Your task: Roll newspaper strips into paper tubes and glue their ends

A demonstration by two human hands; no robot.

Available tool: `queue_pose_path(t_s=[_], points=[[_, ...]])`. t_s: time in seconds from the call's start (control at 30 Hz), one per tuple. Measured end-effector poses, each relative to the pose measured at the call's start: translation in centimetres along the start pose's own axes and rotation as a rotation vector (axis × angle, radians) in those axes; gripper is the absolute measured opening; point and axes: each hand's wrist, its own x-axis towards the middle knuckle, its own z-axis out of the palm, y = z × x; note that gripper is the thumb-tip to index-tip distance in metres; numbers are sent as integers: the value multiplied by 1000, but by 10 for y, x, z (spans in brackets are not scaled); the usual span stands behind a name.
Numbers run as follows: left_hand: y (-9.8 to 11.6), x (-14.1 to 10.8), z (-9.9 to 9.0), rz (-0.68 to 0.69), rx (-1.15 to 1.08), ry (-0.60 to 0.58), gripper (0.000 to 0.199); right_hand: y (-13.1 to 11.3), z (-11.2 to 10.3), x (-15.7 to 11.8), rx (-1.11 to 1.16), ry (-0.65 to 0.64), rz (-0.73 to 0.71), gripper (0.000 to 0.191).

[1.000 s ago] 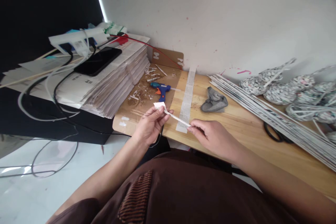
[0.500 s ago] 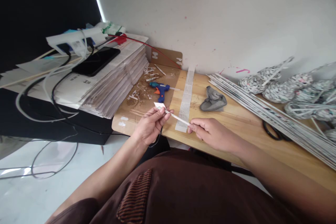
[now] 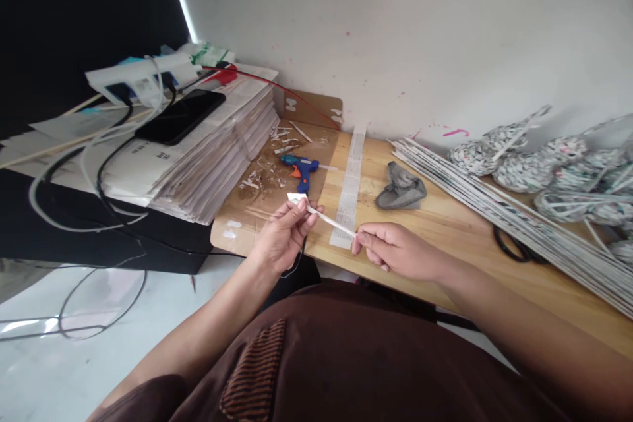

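Between my hands runs a thin rolled paper tube (image 3: 330,221), slanting down to the right. My left hand (image 3: 283,227) pinches its upper left end, where a flat, unrolled flap of paper sticks out past the thumb. My right hand (image 3: 393,247) is closed around the lower right end. Just beyond my left hand, a blue glue gun (image 3: 307,175) lies on a piece of cardboard (image 3: 242,224). A flat strip of printed paper (image 3: 350,178) lies on the wooden table (image 3: 390,231) behind the tube.
A crumpled grey cloth (image 3: 401,186) sits right of the strip. Long paper tubes (image 3: 475,201) lie in a bundle, with woven paper pieces (image 3: 524,168) behind and black scissors handles (image 3: 509,244) partly under them. On the left are a paper stack (image 3: 212,151), a phone (image 3: 180,115) and cables.
Both hands keep hold of the paper tube in nearly the same place. The flap at its left end has turned slightly, and the right hand's fingers have shifted a little.
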Motion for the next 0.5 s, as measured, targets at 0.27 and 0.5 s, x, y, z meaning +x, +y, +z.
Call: queue_pose_path(t_s=[0.27,0.5], points=[[-1,1,1,7,-26,75,20,-10,8,9,-201,209,-139,28],[3,-1,-1,6,-33,43,16,-1,6,25,500,-210,3,48]])
